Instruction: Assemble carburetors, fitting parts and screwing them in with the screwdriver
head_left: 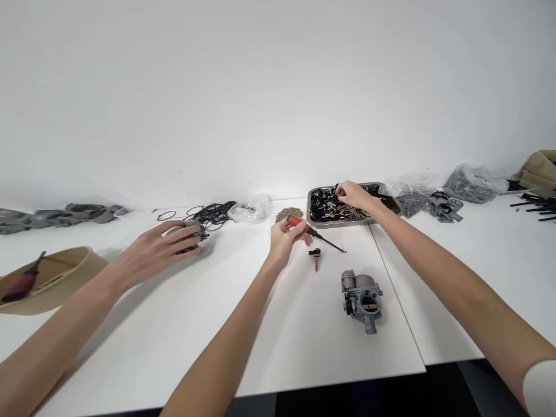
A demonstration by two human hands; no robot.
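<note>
Left hand [284,236]: grips your screwdriver [296,221] by its red handle, shaft clear.
Right hand [354,194]: your fingers dip into the tray [339,224]; whether they pinch anything, I cannot tell.
Carburetor [364,298]: near you on the bench [286,347], presumably for easy reach.

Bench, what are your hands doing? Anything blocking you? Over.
Left hand gripping screwdriver. Right hand at parts tray. Carburetor untouched on table. Co-worker's hand well left, not blocking.

You face a plain white wall [278,87], brightest low near the middle; your white tabletop [208,307] runs up towards it, split by a thin seam [398,298], with a dark area [330,399] below its near edge
</note>
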